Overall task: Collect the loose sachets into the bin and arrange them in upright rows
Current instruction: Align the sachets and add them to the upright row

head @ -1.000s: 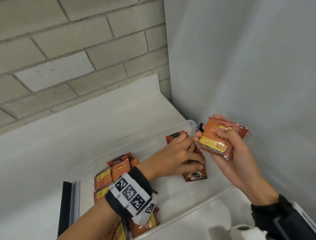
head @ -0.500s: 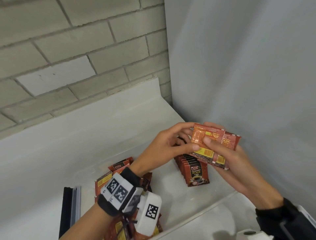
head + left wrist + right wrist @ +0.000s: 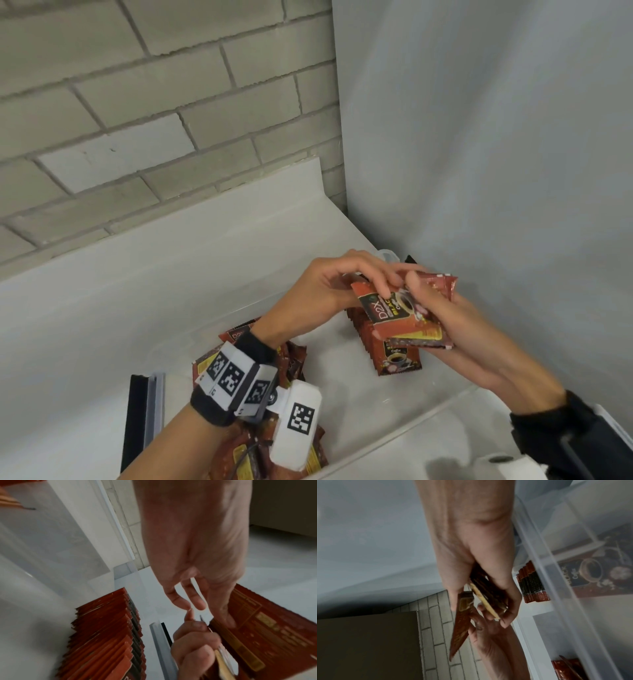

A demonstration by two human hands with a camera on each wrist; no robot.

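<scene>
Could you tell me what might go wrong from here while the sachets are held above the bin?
The left hand pinches the top sachet only at its edge, so it might slip into the bin flat. The right hand holds a fanned bundle that could spill. Setting a sachet down might knock over the upright row, which seems to lean unsupported.

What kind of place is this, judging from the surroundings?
Probably a storeroom or a plain work corner, though I cannot be sure: a bare painted brick wall, a white counter, and a clear plastic bin holding many identical coffee sachets.
</scene>
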